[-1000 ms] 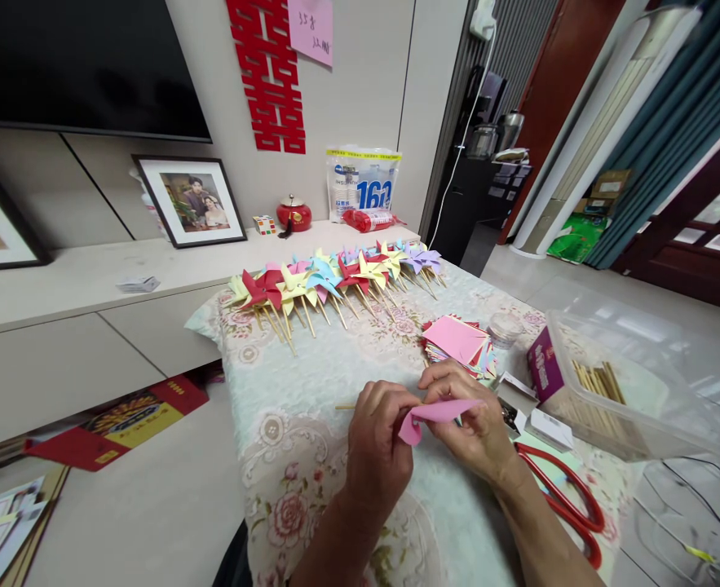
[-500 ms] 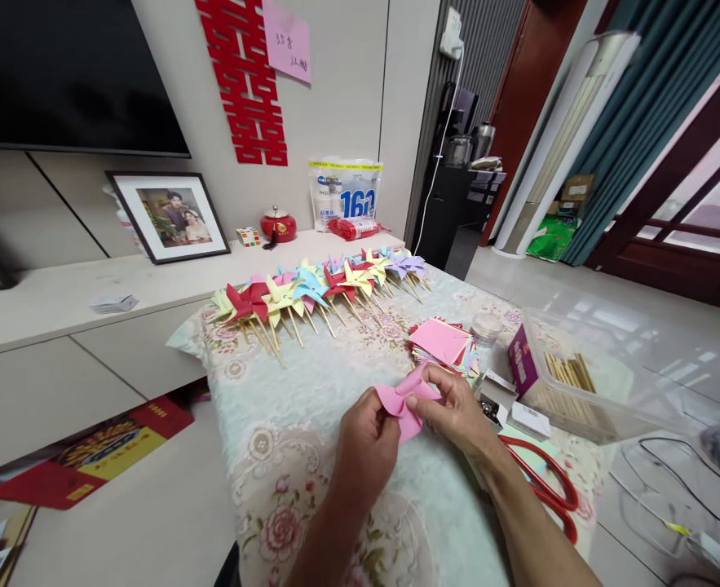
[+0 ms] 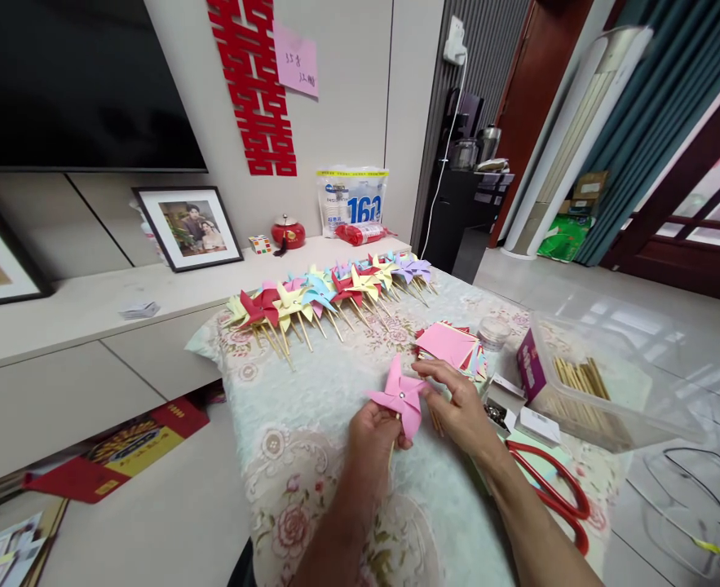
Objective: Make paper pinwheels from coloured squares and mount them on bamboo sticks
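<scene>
A pink paper pinwheel stands face-on above the near part of the table, with a small shiny pin at its centre. My left hand is closed around it from below, and a thin wooden stick shows under the blades. To its right is my right hand, its fingers apart, with the fingertips at the edge of the right blade. A few wooden sticks show just under my right hand. Beyond the hands lies a stack of coloured paper squares, pink on top. A small open box of metal pins sits beside my right wrist.
Finished pinwheels lie in a row along the table's far edge. At right are red-handled scissors, a white box, a round clear container and a plastic bin of sticks. A cabinet borders the table.
The pink paper, earlier pinched between both hands, now faces me as a pinwheel with pin and stick visible. My right hand has loosened its pinch. The view has shifted slightly.
</scene>
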`<act>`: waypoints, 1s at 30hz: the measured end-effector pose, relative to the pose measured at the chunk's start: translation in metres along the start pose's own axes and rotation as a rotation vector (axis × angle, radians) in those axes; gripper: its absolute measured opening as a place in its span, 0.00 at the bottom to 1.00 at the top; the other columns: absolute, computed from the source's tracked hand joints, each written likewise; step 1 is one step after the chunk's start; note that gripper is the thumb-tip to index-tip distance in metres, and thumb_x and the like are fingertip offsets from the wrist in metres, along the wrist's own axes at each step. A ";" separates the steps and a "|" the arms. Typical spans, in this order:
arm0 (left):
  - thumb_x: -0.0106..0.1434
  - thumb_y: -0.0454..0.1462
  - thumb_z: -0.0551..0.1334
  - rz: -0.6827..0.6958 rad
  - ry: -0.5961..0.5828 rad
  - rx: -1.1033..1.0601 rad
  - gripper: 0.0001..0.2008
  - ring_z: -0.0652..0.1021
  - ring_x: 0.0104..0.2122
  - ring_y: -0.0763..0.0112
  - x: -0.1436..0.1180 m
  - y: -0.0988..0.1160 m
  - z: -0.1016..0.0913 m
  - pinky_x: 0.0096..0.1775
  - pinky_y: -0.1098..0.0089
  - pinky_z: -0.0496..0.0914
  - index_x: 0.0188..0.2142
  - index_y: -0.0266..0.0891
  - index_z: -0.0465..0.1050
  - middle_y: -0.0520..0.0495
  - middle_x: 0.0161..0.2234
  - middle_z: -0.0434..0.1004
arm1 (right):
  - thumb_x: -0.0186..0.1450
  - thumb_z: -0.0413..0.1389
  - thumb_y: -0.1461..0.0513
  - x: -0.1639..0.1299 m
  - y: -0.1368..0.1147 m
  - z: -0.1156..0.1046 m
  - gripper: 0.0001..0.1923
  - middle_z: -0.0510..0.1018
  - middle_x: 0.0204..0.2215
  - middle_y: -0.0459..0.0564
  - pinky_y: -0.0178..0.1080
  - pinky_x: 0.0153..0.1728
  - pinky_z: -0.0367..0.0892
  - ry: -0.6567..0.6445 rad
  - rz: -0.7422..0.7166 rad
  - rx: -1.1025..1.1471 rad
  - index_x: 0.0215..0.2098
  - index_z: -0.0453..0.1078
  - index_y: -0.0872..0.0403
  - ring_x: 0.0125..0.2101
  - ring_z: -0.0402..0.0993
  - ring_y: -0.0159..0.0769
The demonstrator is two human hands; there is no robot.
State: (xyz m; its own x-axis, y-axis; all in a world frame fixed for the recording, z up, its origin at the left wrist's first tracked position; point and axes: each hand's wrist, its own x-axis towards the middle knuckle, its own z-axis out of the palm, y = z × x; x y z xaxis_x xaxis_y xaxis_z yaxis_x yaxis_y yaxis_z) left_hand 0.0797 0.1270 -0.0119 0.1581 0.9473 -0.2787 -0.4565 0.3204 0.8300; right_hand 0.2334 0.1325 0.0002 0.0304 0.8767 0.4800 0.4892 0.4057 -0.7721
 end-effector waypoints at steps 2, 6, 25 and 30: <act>0.40 0.30 0.62 0.006 0.014 0.027 0.12 0.69 0.18 0.76 0.001 -0.001 0.000 0.21 0.73 0.65 0.29 0.33 0.76 0.52 0.21 0.76 | 0.61 0.54 0.69 0.000 0.003 0.002 0.17 0.81 0.45 0.54 0.47 0.51 0.69 -0.011 -0.072 -0.073 0.46 0.78 0.51 0.49 0.76 0.45; 0.40 0.30 0.63 0.026 0.026 0.055 0.13 0.70 0.18 0.75 0.001 0.001 0.000 0.20 0.73 0.65 0.30 0.33 0.76 0.51 0.21 0.77 | 0.63 0.52 0.70 0.000 0.006 0.005 0.17 0.82 0.40 0.53 0.46 0.45 0.71 -0.020 -0.135 -0.154 0.43 0.79 0.51 0.43 0.78 0.43; 0.44 0.33 0.68 0.088 0.042 0.064 0.11 0.73 0.24 0.73 0.001 -0.002 -0.002 0.23 0.74 0.68 0.30 0.35 0.75 0.49 0.25 0.77 | 0.66 0.57 0.62 0.000 -0.011 -0.001 0.12 0.78 0.50 0.53 0.49 0.54 0.65 0.098 -0.020 0.072 0.47 0.77 0.47 0.53 0.73 0.45; 0.45 0.32 0.64 0.145 0.010 0.206 0.08 0.70 0.21 0.75 0.000 -0.006 0.000 0.21 0.76 0.66 0.29 0.36 0.75 0.52 0.23 0.75 | 0.64 0.60 0.56 0.002 -0.014 -0.001 0.08 0.78 0.49 0.56 0.51 0.54 0.63 0.074 0.101 0.132 0.36 0.78 0.50 0.52 0.73 0.49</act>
State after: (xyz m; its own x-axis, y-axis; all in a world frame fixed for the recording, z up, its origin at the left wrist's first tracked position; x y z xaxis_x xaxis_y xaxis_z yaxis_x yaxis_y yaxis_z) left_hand 0.0820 0.1248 -0.0168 0.0945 0.9836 -0.1536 -0.2857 0.1746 0.9423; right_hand 0.2273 0.1287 0.0120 0.1400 0.8951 0.4233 0.3623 0.3515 -0.8632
